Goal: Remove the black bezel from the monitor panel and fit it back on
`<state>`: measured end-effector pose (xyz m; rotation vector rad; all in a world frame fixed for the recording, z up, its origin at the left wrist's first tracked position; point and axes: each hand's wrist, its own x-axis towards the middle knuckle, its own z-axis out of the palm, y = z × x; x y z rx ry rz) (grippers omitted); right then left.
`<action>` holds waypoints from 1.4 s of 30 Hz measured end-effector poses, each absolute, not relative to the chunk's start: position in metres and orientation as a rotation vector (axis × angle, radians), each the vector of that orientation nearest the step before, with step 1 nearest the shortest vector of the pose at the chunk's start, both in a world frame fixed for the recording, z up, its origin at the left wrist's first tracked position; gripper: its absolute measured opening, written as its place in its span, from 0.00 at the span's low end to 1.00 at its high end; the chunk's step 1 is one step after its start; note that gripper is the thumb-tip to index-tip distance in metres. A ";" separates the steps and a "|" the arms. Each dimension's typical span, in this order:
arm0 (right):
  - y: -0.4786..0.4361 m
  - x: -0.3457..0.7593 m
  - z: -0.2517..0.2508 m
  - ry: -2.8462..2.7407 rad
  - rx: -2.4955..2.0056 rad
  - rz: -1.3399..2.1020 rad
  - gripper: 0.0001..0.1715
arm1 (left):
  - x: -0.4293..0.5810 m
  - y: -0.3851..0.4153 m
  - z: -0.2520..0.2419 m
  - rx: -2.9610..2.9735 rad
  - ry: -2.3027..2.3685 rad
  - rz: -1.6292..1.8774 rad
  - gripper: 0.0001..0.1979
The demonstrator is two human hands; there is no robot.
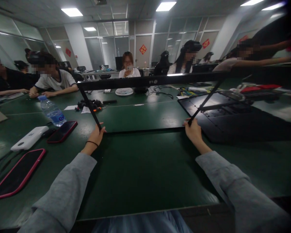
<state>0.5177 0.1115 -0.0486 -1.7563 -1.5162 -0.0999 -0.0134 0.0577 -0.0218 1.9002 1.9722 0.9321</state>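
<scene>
A black rectangular monitor bezel point(131, 82) stands tilted in front of me, its middle an open gap. The logo on its far, upper bar appears upside down. My left hand point(96, 139) is closed around the near left corner. Around the near right corner, the fingers of my right hand point(194, 132) are closed too. The thin near bar runs between both hands, just above or touching the green table point(145, 174); I cannot tell which. Beside my right hand lies a large dark panel with metal parts point(223, 126).
Left of me are a phone with a red rim point(18, 173), a second phone point(62, 132), a white power bank point(30, 138) and a water bottle point(50, 111). Farther off lie a black bundle with orange bits point(91, 105), a white round fan point(124, 92) and cables point(162, 92). Several people sit around.
</scene>
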 end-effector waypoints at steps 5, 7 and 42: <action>0.102 0.496 -0.033 -1.561 -1.641 0.039 0.30 | -0.030 0.055 -0.015 1.805 2.156 0.985 0.27; 0.098 0.492 -0.028 -1.564 -1.647 -0.013 0.34 | -0.029 0.052 -0.011 1.780 2.257 0.943 0.28; 0.122 0.513 -0.061 -1.669 -1.967 -0.173 0.27 | -0.022 0.051 -0.022 1.955 2.493 0.373 0.24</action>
